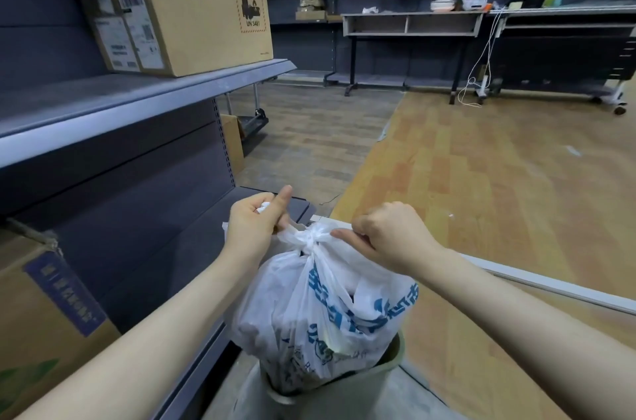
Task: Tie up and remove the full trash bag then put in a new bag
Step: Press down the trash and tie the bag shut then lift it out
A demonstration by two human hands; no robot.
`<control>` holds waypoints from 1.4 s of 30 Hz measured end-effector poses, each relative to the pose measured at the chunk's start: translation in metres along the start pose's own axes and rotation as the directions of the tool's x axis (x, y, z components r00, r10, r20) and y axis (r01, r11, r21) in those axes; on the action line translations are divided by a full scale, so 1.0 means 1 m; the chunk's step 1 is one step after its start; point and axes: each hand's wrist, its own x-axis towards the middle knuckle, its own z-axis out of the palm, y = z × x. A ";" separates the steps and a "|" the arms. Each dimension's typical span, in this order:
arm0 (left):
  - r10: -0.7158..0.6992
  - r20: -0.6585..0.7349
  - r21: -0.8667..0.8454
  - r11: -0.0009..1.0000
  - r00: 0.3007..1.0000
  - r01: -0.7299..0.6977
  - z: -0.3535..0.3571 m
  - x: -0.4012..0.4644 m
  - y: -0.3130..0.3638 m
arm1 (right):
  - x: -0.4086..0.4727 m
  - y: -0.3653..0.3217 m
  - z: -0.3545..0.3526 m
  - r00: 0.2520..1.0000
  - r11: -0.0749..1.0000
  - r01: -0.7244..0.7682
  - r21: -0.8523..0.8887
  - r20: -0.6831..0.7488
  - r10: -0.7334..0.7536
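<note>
White plastic printed with blue lettering bulges up out of a small grey-green trash bin [385,369] at the near edge of the scene: the full trash bag [320,309], its neck gathered into a knot [318,236] above the bin's rim. Both bare forearms reach in from the near side and meet over that knot. The left hand [253,225] is curled into a fist, thumb sticking up, its grip closed tight around one twisted tail of the bag, a bit of white showing at the top of the fist. The right hand [389,235] is knuckles-up, wrist bent down, fingers closed and pinching the other tail just right of the knot. The two hands sit close together, with only the knot between them.

On the left, a grey metal shelf [137,92] runs alongside the bin, its lower edge just beside the bag, with a PICO cardboard box [192,23] on the upper level and another cardboard box [38,309] near left. A pale floor strip [550,285] runs just behind the right wrist. To the right and far side the wooden floor [499,178] lies open as far as the grey bench [413,23] along the far wall.
</note>
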 end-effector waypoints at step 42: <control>0.007 0.267 0.206 0.976 0.964 -0.064 -0.004 -0.015 0.006 | 0.008 -0.058 0.002 0.746 -0.173 -0.512 0.841 0.535 0.397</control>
